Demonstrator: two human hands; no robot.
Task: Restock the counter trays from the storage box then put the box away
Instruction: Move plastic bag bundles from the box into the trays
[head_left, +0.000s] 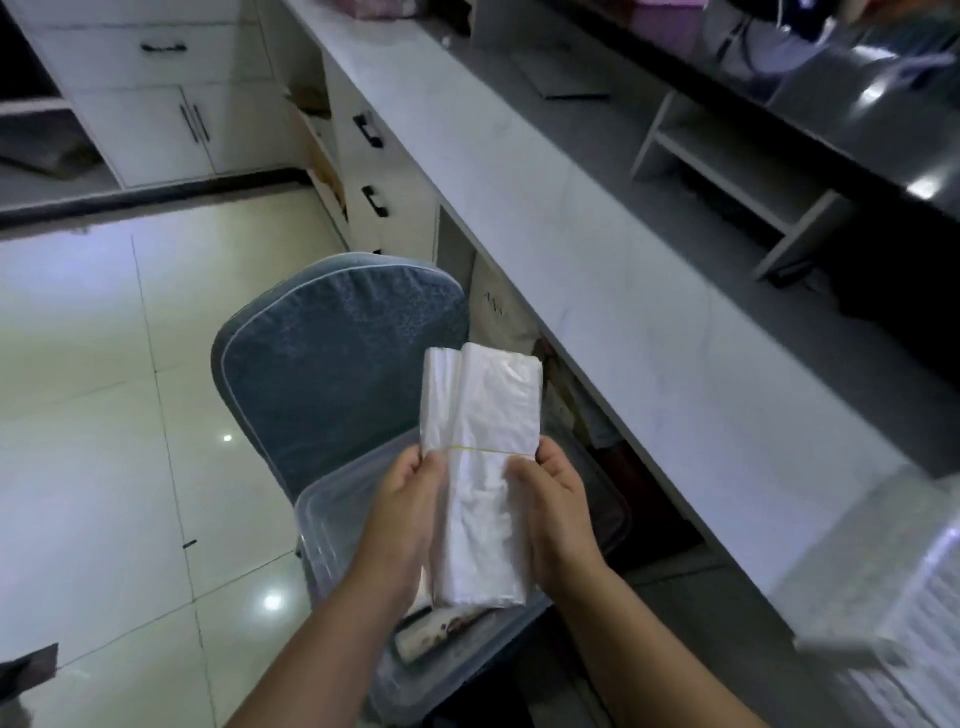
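**Bag bundle held in both hands above the storage box**

Head view. I see both hands raised in front of me, holding one bundle of white plastic bags (485, 410) upright between them. The left hand (410, 499) grips the bundle's left edge, with the thumb across its front. The right hand (558, 504) grips the right edge, its thumb also lying on the front. A thin yellow rubber band (478, 448) runs around the bundle just above my thumbs. The upper part of the bundle splits into two folded stacks side by side.

Directly below the bundle stands the clear storage box (330, 519), open at the top. It sits on a chair with a blue cushion (332, 358). Inside the box, under my wrists, lies a pale rolled packet (441, 629); I cannot tell what it is.

The pale counter (597, 270) runs along my right, from the foreground to the far wall. At its near end, lower right, is a white slatted tray (919, 618), blurred. Further along the counter stands a small open shelf unit (727, 171). White cabinets with dark handles (371, 130) line the far side, and a glossy tiled floor (104, 415) lies to my left.
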